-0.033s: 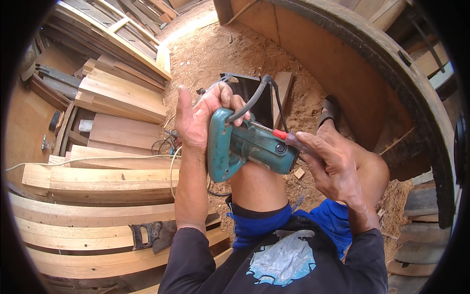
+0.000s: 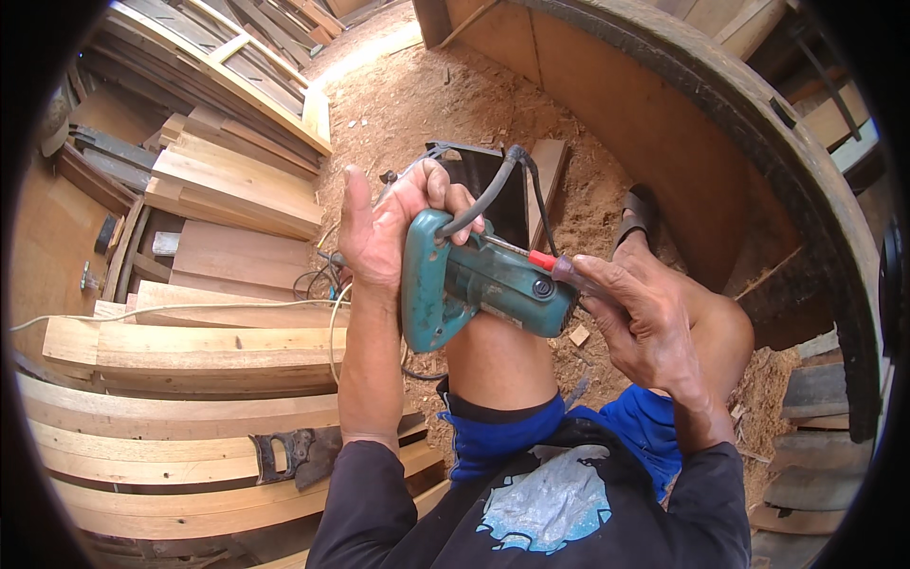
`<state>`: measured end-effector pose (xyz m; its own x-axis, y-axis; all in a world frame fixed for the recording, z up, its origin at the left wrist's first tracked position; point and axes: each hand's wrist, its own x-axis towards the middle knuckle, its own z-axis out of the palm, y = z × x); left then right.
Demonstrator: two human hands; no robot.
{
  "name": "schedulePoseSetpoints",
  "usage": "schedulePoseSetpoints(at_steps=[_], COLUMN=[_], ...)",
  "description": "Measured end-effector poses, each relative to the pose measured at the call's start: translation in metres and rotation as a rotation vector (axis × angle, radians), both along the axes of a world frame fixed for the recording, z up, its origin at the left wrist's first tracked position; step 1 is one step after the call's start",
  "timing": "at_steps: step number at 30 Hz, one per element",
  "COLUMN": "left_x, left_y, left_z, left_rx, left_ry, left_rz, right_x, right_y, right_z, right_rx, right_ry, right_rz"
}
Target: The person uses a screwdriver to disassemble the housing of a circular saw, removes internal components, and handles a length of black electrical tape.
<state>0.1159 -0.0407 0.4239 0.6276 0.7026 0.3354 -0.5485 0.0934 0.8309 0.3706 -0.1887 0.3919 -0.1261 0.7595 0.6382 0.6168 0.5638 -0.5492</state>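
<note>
A green corded power tool [image 2: 507, 289] with a loop-shaped rear handle rests across my bare left knee. My left hand [image 2: 389, 223] is at the top of its handle, palm up, thumb stretched out and fingers curled against the tool beside the grey cord [image 2: 488, 194]. My right hand [image 2: 645, 318] grips a screwdriver [image 2: 578, 275] with a clear and red handle. Its thin shaft points left along the tool's body, toward my left fingertips. Where the tip sits is hidden by those fingers. Behind the tool, a black plate-like part [image 2: 493, 185] shows.
Stacked planks [image 2: 218, 346] lie on my left, with a handsaw [image 2: 294, 455] on them and a pale cable [image 2: 190, 316] running across. Sawdust and wood chips cover the floor [image 2: 408, 104]. A large curved wooden piece [image 2: 645, 123] arches across the far right, near my sandalled foot [image 2: 635, 218].
</note>
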Motion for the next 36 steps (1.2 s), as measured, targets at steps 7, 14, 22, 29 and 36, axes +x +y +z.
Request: schedulePoseSetpoints(at_steps=[7,14,22,29,36], left_x=[0.000,0.002,0.004,0.003,0.005], left_y=[-0.001,-0.001,-0.006,-0.006,-0.004], left_z=[0.001,0.003,0.007,0.005,0.007], left_rx=[0.014,0.044,0.060,0.020,0.079], left_ry=[0.006,0.058,0.076,0.079,0.101], left_rz=[-0.003,0.007,-0.010,0.031,-0.021], right_x=[0.001,-0.010,0.013,0.003,0.008], right_y=[0.000,-0.004,0.017,0.007,0.007], right_z=[0.000,0.001,0.012,0.021,0.012], right_rx=[-0.001,0.105,-0.629,-0.247,0.024], right_ry=[0.016,-0.156,0.470,-0.017,-0.367], right_rz=[0.002,-0.087,0.257,0.061,0.133])
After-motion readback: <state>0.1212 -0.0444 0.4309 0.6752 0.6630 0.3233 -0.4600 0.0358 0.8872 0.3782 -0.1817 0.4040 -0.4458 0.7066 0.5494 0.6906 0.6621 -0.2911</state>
